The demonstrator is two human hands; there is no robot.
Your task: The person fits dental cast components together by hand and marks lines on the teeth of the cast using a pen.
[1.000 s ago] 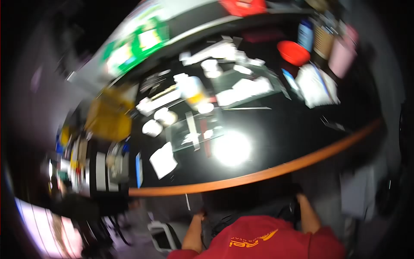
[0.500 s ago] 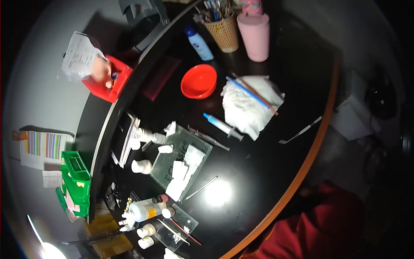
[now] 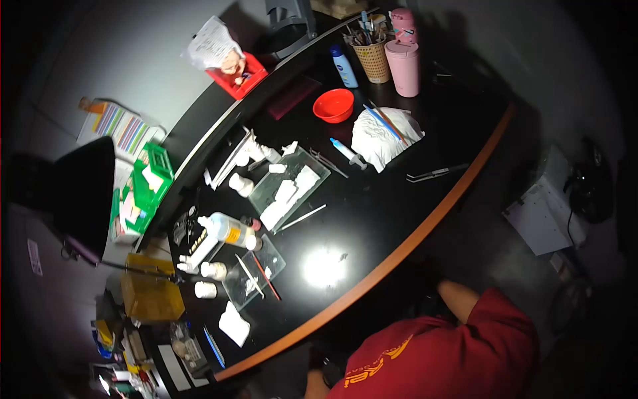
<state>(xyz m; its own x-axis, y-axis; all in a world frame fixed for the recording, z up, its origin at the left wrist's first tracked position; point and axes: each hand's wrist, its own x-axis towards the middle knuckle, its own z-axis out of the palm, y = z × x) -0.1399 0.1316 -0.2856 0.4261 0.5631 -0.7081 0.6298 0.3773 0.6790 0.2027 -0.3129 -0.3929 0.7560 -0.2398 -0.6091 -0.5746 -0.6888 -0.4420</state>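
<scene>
Neither of my hands shows. At the lower right is a red shirt (image 3: 425,352) with yellow lettering. A bare forearm (image 3: 460,299) beside its sleeve runs into the dark below the table's wooden edge (image 3: 372,278). Another bit of bare arm (image 3: 316,386) shows at the bottom, its hand lost in shadow. Nearest to this edge on the black table lie dark tweezers (image 3: 438,173) and a folded white tissue (image 3: 234,324). Further in are a glass slab (image 3: 302,178) with white strips on it, a smaller glass plate (image 3: 240,287) and a blue-tipped syringe (image 3: 348,154).
A red bowl (image 3: 333,106), crumpled white cloth (image 3: 392,149), pink tumbler (image 3: 403,70) and woven tool cup (image 3: 371,63) stand at the far end. Small white bottles surround a larger clear bottle (image 3: 222,228). A black lamp (image 3: 83,199) hangs at left. Green bins (image 3: 154,174) stand behind.
The view has swung and pulled back, so more of the red shirt, the arms and the table's near end now show. The things on the table keep their places.
</scene>
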